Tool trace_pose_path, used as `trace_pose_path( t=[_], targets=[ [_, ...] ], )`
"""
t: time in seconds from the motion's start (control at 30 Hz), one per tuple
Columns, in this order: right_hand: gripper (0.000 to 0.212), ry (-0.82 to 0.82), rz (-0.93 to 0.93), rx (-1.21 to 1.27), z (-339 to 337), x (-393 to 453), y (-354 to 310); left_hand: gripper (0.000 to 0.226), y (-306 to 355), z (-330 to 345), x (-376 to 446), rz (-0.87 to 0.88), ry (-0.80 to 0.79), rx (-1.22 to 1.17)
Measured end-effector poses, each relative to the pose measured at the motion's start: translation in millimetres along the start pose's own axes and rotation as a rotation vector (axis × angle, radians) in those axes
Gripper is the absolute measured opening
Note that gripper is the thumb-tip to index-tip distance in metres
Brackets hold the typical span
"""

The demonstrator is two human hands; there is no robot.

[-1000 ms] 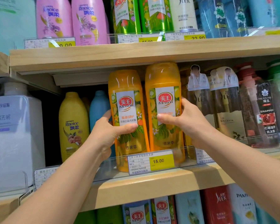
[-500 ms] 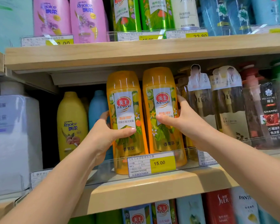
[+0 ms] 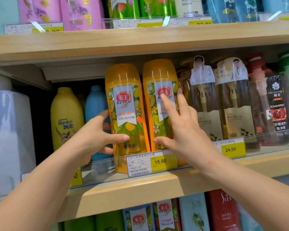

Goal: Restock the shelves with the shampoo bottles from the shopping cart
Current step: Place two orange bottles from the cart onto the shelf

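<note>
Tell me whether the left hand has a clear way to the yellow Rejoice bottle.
Probably yes. The left hand grips the left orange Mewon bottle, and the yellow Rejoice bottle stands just left of it with nothing between them. It would have to release its grip first.

Left hand (image 3: pixel 97 135) grips orange bottle (image 3: pixel 125 114); right hand (image 3: pixel 183 130) spread.

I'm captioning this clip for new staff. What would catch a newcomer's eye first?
Two bright orange Mewon bottles stand side by side mid-shelf behind the yellow 15.00 price tag. The left hand grips the left one; the right hand spreads open fingers on the right one.
</note>
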State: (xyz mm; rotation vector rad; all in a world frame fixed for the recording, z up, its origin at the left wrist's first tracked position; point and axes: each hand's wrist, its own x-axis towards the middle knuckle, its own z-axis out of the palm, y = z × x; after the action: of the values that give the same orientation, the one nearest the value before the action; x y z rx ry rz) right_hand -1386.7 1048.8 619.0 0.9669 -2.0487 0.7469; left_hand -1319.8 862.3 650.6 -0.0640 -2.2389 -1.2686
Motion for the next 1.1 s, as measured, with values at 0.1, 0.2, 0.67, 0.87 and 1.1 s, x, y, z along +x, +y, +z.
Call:
trace_pose_path(
  t=[0.1, 0.2, 0.67, 0.87, 1.1],
  targets=[
    [0.099, -0.011, -0.002, 0.024, 1, -1, 3, 0.055, 1, 6, 2, 0.003, -0.012, 0.002],
    [0.099, -0.037, 0.003, 0.067, 0, 0, 5, 0.055, 1, 10, 5, 0.007, -0.009, -0.001],
    [0.092, -0.055, -0.009, 0.089, 4, -1, 11, 0.049, -4, -2, 5, -0.017, -0.085, -0.061],
    [0.091, -0.049, -0.046, 0.095, 3, -5, 16, 0.069, -2, 3, -1, -0.033, -0.039, -0.069],
    [0.082, -0.045, -0.089, 0.133, 2, -11, 22, 0.072, 3, 10, -4, -0.064, 0.035, -0.047]
  ],
)
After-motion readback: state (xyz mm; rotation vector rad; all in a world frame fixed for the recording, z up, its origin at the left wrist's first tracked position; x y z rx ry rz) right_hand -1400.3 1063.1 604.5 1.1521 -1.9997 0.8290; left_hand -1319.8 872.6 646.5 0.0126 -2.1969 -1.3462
